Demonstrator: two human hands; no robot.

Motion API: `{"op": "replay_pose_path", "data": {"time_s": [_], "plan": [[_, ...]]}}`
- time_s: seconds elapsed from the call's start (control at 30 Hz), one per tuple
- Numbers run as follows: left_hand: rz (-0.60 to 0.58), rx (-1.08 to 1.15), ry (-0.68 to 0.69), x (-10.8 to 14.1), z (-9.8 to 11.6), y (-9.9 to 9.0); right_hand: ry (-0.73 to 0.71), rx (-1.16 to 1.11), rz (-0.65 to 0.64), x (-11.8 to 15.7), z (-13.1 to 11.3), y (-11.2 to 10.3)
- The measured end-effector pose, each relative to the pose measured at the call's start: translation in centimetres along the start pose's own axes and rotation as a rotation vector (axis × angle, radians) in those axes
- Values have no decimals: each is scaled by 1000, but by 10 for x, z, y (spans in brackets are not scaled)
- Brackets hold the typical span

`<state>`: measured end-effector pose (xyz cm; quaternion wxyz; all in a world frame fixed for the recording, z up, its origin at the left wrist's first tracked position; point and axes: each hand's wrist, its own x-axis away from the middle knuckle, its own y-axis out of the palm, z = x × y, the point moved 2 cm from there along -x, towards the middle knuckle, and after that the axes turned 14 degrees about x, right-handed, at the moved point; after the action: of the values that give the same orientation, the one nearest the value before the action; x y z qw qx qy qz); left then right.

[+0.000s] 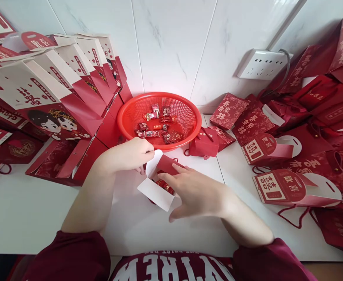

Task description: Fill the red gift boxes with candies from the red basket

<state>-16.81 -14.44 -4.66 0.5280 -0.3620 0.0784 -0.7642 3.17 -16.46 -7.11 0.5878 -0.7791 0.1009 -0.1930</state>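
A small red gift box [156,197] with white-lined flaps stands open on the counter in front of me. Red-wrapped candies [165,186] show inside it, partly covered by my fingers. My left hand [135,153] is closed at the box's far left corner, its fingertips pinching the white flap there. Over the right side of the box lies my right hand [193,191], fingers spread, the fingertips reaching across the opening by the red flap. Just beyond both hands is a red plastic basket [193,130] holding several wrapped candies [151,134].
Tall red-and-white cartons [57,97] stand in a row on the left. A small red bag [203,142] with rope handles sits right of the basket. Red gift boxes [229,110] and handled boxes [279,187] crowd the right side. A power strip [263,64] hangs on the tiled wall.
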Motion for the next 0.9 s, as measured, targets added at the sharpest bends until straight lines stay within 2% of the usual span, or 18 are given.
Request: {"op": "replay_pose_path", "data": {"time_s": [0.1, 0.23, 0.4, 0.57, 0.73, 0.8, 0.9], "plan": [[21, -90, 18, 0, 0, -1, 106, 73, 60, -7, -14, 3], [69, -258, 60, 2, 0, -4, 202, 215, 126, -11, -11, -4], [12, -277, 89, 11, 7, 2, 375, 380, 27, -22, 6, -2], [-183, -328, 212, 5, 10, 21, 288, 317, 42, -29, 17, 1], [-228, -351, 215, -11, -1, 28, 37, -19, 11, 2, 42, -19], [-220, -367, 206, -13, -2, 27, 43, -71, 41, 15, 56, -25], [-183, -406, 212, -11, 2, 29, 159, -58, 33, 21, 73, -22]]}}
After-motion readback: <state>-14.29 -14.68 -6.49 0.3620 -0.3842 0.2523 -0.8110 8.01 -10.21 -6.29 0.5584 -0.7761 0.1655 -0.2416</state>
